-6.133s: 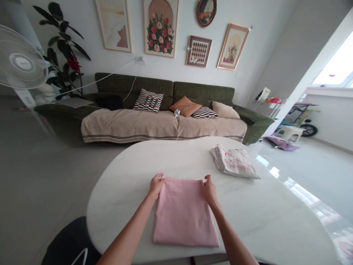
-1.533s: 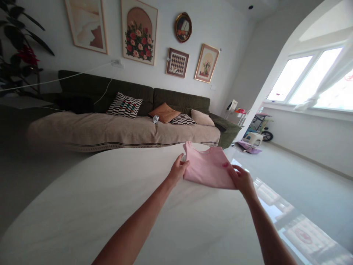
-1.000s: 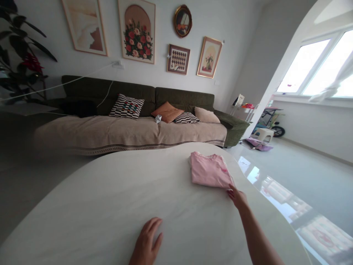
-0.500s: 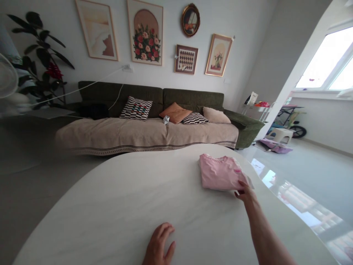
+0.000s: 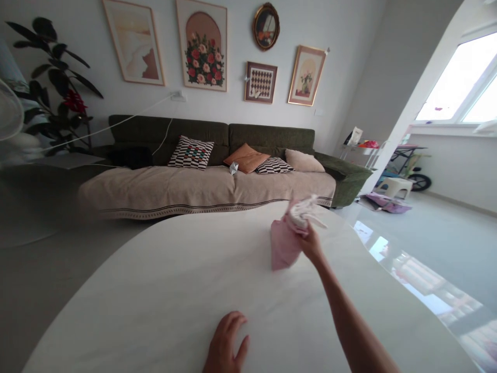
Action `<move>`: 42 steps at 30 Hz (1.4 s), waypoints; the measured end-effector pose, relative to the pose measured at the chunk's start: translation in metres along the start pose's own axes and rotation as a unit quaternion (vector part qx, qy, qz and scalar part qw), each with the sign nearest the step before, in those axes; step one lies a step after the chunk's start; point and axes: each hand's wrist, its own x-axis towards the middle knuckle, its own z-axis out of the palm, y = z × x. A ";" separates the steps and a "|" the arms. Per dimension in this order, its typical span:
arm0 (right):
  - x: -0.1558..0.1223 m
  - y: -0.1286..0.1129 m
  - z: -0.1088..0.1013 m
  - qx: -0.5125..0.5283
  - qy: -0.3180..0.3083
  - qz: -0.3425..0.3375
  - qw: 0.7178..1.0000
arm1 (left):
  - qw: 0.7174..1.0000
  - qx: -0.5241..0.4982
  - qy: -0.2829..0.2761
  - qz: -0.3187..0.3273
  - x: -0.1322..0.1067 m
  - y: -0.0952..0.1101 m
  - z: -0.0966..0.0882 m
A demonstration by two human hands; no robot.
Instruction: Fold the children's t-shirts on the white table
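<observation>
The right hand [image 5: 309, 243] is closed on the near right side of a pink cloth [image 5: 282, 243], bunched with a white cloth [image 5: 302, 212], above the bench [image 5: 174, 290] by its far edge, right of the middle. Handling this bundle well one-handed calls for a pinch through every layer at once, since the white cloth bulges from the top and its loose end sticks out toward the right edge; a grip on the outer pink alone would probably let the inside slide. A slow, level movement should spare the folds, and a second hand under the drooping pink corner would help. That corner points toward the near edge; blur hides whether it touches the bench. The left hand [image 5: 225, 344] is at the near side, loosely curled, thumb apart from the fingers, with nothing visible in it; whether it rests on the bench I cannot tell. From it, the bundle lies well apart, toward the far right.
</observation>
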 end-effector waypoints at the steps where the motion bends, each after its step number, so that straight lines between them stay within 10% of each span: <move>1: -0.013 -0.015 0.020 -0.007 -0.065 -0.011 0.998 | 1.000 -0.012 -0.002 -0.018 0.000 0.001 -0.001; 3: -0.045 -0.041 0.056 -0.020 -0.231 -0.033 0.972 | 0.998 -0.038 -0.007 -0.052 0.001 0.005 -0.002; 6: -0.089 -0.062 0.089 -0.081 -0.530 -0.082 0.840 | 0.993 -0.083 -0.005 -0.080 -0.003 0.013 -0.007; 11: -0.113 -0.031 0.103 -0.226 -0.348 -0.084 0.906 | 0.989 -0.084 0.063 -0.100 -0.023 0.009 -0.040; 18: -0.144 0.002 0.158 -0.251 -0.362 -0.023 0.898 | 0.939 0.086 0.279 -0.184 -0.035 -0.056 -0.133; 23: -0.150 -0.016 0.195 -0.290 -0.387 -0.033 0.875 | 0.946 0.092 0.252 -0.181 -0.014 -0.079 -0.160; 29: -0.151 -0.033 0.179 -0.331 -0.388 -0.030 0.860 | 0.958 0.082 0.225 -0.158 -0.017 -0.081 -0.158; 42: -0.123 -0.228 0.223 -0.115 -0.318 -0.201 0.919 | 0.935 0.018 0.294 -0.200 0.007 -0.078 -0.190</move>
